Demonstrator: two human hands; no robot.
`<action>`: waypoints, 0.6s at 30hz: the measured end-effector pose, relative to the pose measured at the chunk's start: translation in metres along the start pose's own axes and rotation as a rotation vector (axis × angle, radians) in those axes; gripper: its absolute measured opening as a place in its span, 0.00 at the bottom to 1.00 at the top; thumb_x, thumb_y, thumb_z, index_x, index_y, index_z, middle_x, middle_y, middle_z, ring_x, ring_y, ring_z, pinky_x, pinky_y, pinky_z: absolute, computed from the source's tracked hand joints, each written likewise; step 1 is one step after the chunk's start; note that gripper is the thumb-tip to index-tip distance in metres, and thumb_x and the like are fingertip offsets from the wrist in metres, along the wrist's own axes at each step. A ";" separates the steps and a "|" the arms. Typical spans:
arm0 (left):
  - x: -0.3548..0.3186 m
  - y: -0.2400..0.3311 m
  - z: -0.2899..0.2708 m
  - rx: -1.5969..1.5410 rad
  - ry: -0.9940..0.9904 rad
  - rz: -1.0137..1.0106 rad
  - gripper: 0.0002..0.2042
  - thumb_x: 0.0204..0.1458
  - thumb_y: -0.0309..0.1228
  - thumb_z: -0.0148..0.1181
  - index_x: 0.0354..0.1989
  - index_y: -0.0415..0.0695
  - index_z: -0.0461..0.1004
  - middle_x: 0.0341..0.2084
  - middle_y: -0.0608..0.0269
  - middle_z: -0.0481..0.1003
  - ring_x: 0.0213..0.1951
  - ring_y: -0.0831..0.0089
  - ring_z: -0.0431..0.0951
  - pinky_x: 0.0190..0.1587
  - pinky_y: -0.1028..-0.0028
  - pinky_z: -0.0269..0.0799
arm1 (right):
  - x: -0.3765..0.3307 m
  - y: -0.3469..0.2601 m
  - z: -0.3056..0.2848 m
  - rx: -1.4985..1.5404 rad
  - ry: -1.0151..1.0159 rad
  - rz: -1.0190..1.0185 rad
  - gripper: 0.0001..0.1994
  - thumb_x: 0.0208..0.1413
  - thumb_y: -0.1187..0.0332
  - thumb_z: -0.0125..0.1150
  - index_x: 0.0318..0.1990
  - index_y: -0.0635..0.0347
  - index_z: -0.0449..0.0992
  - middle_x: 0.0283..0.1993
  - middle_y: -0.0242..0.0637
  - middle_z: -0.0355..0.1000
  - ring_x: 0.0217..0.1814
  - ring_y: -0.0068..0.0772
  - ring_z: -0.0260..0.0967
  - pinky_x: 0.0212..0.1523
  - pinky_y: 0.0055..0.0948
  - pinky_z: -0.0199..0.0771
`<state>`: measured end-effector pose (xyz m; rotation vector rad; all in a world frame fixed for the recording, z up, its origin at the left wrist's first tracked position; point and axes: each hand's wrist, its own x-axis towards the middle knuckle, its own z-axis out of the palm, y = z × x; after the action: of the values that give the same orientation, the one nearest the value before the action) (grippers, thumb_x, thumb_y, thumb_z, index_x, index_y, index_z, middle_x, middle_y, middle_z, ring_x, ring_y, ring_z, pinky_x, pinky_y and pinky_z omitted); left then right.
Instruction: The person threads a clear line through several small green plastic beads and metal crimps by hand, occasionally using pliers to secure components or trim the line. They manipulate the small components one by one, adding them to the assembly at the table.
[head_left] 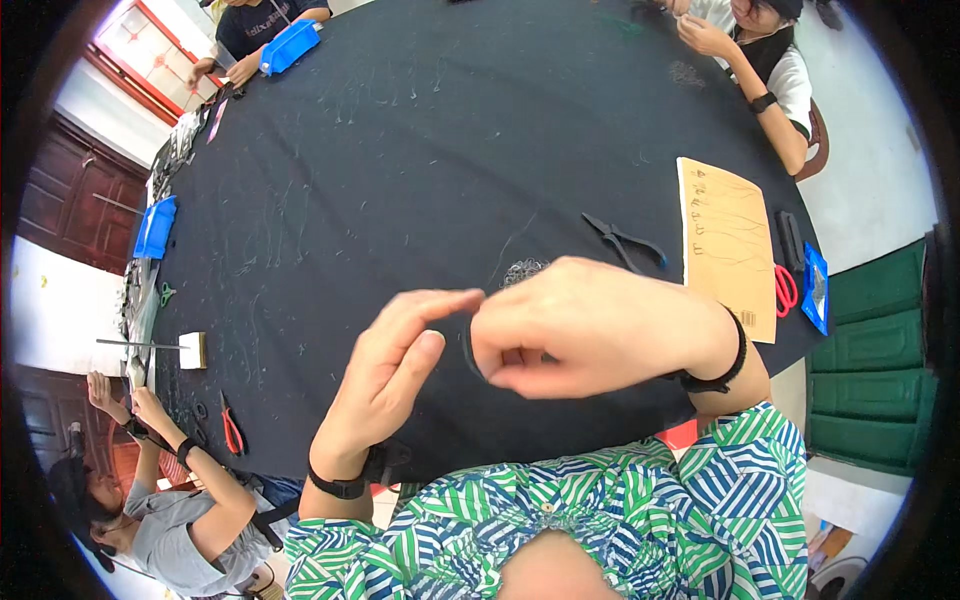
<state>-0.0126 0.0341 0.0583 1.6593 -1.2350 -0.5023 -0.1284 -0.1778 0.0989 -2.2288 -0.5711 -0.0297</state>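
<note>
My left hand [385, 375] is raised over the black-covered table, its fingers stretched toward my right hand and its thumb apart from them. No object shows in it. My right hand [590, 325] has its fingers curled in, with its knuckles close to the left fingertips. Whatever it may hold is hidden by the fingers. Just beyond the right hand lies a small tangle of thin silvery pieces [522, 271], partly covered by that hand. Pliers with dark handles [625, 241] rest farther back, their jaws pointing away to the left.
On the right are a tan card with line drawings [728, 240], red-handled scissors [786, 291], a black case [789, 240] and a blue packet [816, 290]. Red-handled pliers [231, 428], a white block [193, 351] and a blue tray [155, 228] lie left. Several people work around the table [400, 190].
</note>
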 end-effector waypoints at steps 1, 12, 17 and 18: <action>-0.002 0.000 0.001 -0.136 -0.056 -0.017 0.14 0.63 0.32 0.51 0.53 0.38 0.74 0.44 0.54 0.78 0.46 0.63 0.78 0.53 0.67 0.70 | 0.000 -0.007 -0.002 0.047 -0.046 0.024 0.03 0.51 0.73 0.61 0.31 0.58 0.72 0.30 0.33 0.73 0.29 0.35 0.73 0.30 0.33 0.72; -0.030 -0.010 -0.035 0.073 0.205 -0.374 0.09 0.63 0.29 0.55 0.34 0.38 0.78 0.18 0.79 0.65 0.21 0.91 0.57 0.23 0.83 0.49 | -0.016 0.044 -0.009 0.051 0.139 0.272 0.03 0.53 0.74 0.59 0.33 0.63 0.73 0.25 0.34 0.72 0.24 0.26 0.69 0.26 0.25 0.68; -0.026 -0.019 -0.035 0.848 0.244 -0.255 0.06 0.54 0.28 0.62 0.39 0.41 0.80 0.28 0.65 0.76 0.31 0.72 0.73 0.34 0.73 0.67 | -0.012 0.053 0.004 -0.009 0.136 0.251 0.03 0.53 0.74 0.59 0.33 0.63 0.73 0.25 0.36 0.73 0.25 0.29 0.71 0.27 0.26 0.69; -0.020 -0.022 -0.030 0.842 0.242 -0.258 0.06 0.54 0.28 0.62 0.39 0.41 0.80 0.28 0.65 0.76 0.31 0.72 0.73 0.34 0.73 0.67 | -0.013 0.054 0.005 -0.028 0.136 0.253 0.03 0.52 0.74 0.59 0.33 0.64 0.73 0.25 0.37 0.73 0.25 0.30 0.71 0.27 0.27 0.69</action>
<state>0.0136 0.0660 0.0482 2.5166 -1.1170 0.1129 -0.1186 -0.2099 0.0538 -2.2893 -0.2138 -0.0591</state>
